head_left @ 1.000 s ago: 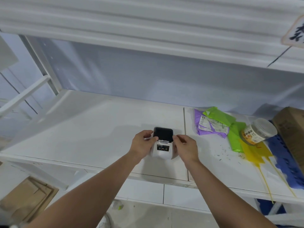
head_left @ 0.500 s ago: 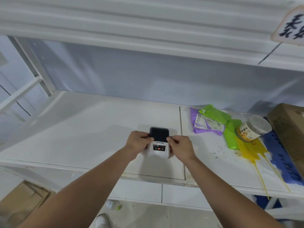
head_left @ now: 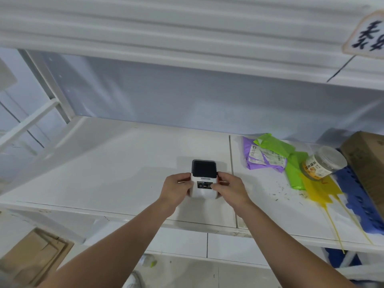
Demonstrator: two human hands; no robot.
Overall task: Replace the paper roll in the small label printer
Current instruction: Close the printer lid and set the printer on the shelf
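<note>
A small white label printer point(head_left: 203, 191) with a dark lid on top stands on the white shelf point(head_left: 116, 175), near its front edge. My left hand point(head_left: 177, 189) grips the printer's left side. On the right side, my right hand point(head_left: 229, 189) holds it, with fingertips at the dark button panel on the front. The lid looks closed and no paper roll is visible.
To the right lie purple and green mailer bags point(head_left: 268, 156), a clear plastic jar point(head_left: 324, 163) on its side, yellow and blue bags point(head_left: 324, 190), and a cardboard box point(head_left: 367, 163) at the far right. An upper shelf hangs overhead. Flattened cardboard point(head_left: 31, 258) lies on the floor.
Both hands stay on the printer's sides. My right fingers have shifted down from the lid edge toward the front panel. The camera view has drifted slightly.
</note>
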